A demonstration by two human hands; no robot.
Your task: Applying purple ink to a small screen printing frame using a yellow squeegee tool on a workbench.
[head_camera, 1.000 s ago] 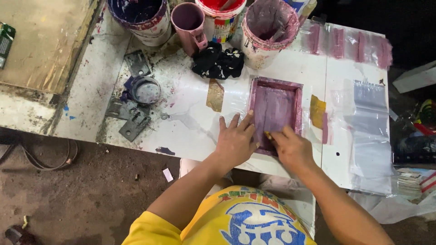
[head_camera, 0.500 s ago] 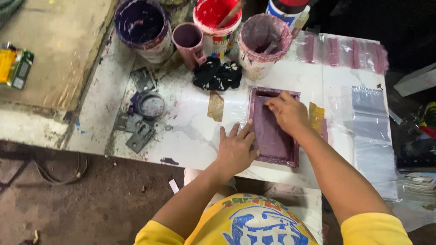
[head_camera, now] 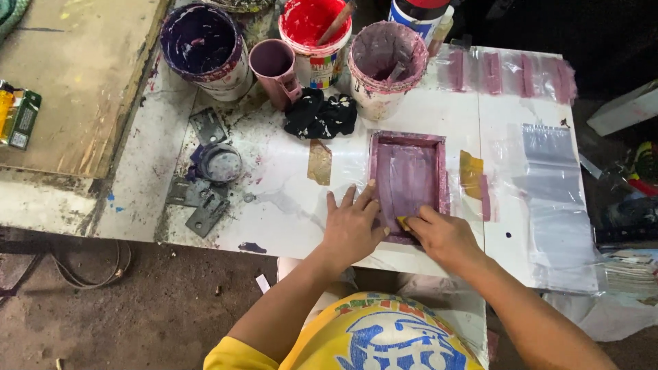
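A small purple-stained screen frame (head_camera: pixel 407 179) lies flat on the white table (head_camera: pixel 288 212). My left hand (head_camera: pixel 351 225) rests flat with fingers spread on the table and the frame's left edge, pinning it down. My right hand (head_camera: pixel 442 236) is at the frame's near end, fingers closed on a small yellow scraper (head_camera: pixel 403 223) that touches the mesh. Clear plastic bags (head_camera: pixel 556 205) lie to the right of the frame.
Paint pots stand along the far edge: a purple bucket (head_camera: pixel 202 46), a pink mug (head_camera: pixel 274 71), a red pot with a stick (head_camera: pixel 317 35), a pink-smeared pot (head_camera: pixel 385 63). A black rag (head_camera: pixel 320 114), metal brackets (head_camera: pixel 205 205) and a wooden board (head_camera: pixel 75 75) are on the left.
My right hand has drawn back from the frame's far end to its near end with the scraper. The left hand has stayed pressed at the frame's left edge.
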